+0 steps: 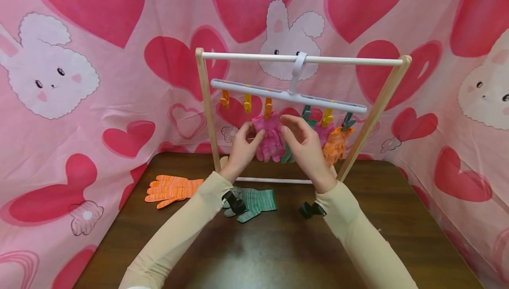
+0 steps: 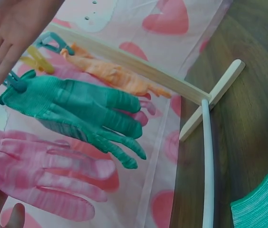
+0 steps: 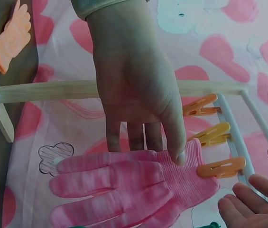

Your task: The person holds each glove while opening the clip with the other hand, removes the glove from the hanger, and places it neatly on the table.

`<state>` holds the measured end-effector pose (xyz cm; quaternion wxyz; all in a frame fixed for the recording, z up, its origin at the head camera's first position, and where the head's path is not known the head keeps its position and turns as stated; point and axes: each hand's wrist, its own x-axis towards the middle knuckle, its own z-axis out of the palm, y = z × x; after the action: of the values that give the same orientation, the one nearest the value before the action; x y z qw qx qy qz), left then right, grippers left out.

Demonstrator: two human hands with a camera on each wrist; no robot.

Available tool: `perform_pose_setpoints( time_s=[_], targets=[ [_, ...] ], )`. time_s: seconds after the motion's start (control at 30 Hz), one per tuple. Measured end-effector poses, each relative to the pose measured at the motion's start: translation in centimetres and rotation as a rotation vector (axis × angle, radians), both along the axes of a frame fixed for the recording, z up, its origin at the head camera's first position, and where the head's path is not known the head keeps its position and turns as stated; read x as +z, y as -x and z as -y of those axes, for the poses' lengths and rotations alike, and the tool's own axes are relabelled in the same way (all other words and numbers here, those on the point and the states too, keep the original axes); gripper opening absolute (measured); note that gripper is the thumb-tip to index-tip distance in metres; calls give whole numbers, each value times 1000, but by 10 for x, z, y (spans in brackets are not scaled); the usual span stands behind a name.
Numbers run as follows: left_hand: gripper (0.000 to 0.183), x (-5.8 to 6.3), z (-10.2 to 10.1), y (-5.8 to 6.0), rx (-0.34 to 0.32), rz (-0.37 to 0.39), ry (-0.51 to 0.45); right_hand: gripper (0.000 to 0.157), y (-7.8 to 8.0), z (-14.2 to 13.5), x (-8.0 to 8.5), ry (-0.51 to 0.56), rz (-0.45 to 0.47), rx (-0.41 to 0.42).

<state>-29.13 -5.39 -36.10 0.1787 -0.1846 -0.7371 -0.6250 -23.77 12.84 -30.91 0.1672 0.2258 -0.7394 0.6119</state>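
A pink glove hangs fingers down from an orange clip that bites its ribbed cuff. At the cuff's edge my left hand pinches the glove, thumb in front and fingers behind, as the right wrist view shows. Just right of the glove, my right hand is held with fingers extended and nothing in it. The clip belongs to a white hanger, hooked over the rack's top bar and tilted down to the right. Beyond the right hand hang a green glove, another pink glove and an orange glove.
Two clips, an orange one and a yellow one, hang bare at the hanger's left. The wooden rack stands on a dark table. On it lie an orange glove and a grey-green glove.
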Motion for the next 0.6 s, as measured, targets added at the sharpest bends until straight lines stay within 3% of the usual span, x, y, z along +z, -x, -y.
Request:
perform_pose_setpoints(
  time_s=[0.23,0.6],
  targets=[
    [32,2,0,-4,-17,-9,-22,45,4,10,8,-41,-33,-33],
    [27,6,-2,-15,-49,9,-38,44,13,21,14,-11,-16,-53]
  ],
)
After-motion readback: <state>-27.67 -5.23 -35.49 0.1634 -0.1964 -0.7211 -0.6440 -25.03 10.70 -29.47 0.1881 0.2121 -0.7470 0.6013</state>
